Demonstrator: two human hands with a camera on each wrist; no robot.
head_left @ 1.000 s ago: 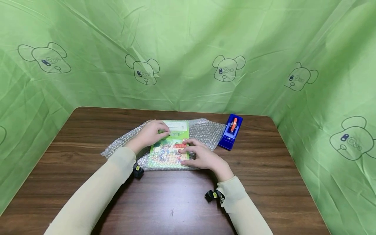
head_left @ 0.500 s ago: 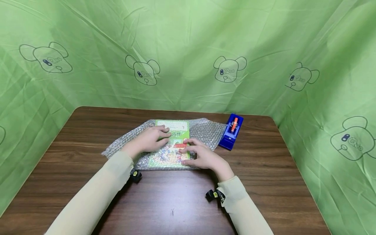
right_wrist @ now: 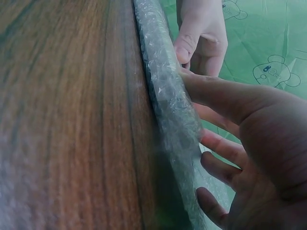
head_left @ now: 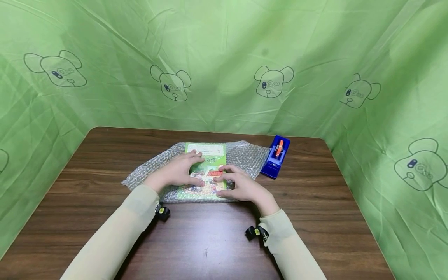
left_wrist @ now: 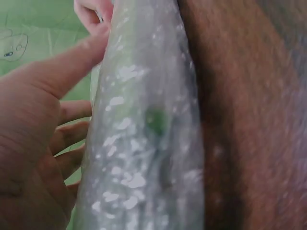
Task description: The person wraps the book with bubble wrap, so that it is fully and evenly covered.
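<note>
**Two hands flat on a book laid over bubble wrap**

Head view. A green picture book [head_left: 206,167] is seen at the centre of the frame, lying on a sheet of bubble wrap [head_left: 245,155] spread over a dark wooden table [head_left: 105,155]. The wrap extends past the book to both sides. The left hand [head_left: 178,171] is laid across the book's left half, fingers straight and spread a little, thumb stretched toward the lower middle of the cover. The right hand [head_left: 241,186] is set at the book's lower right corner, fingers only gently bent, their tips resting on the cover; nothing is gripped by either hand. A blue tape dispenser [head_left: 275,156] with an orange part is noted right of centre, just beside the right edge of the wrap. A green cloth backdrop [head_left: 224,46] printed with outlined bear heads fills the upper frame. Pale sleeves cover both forearms.

Left wrist view. The wrapped edge of the book [left_wrist: 144,143] is shown close and blurred, running down the middle of the frame. The left hand [left_wrist: 33,134] fills the left side, thumb extended along the wrap, fingers open against it. Table wood occupies the right side.

Right wrist view. The bubble wrap edge [right_wrist: 168,96] curves down the centre. The right hand [right_wrist: 254,143] is seen at lower right, fingers apart, thumb pressed on the wrap. The left hand [right_wrist: 201,33] appears at the top. Wood grain fills the left side.
</note>
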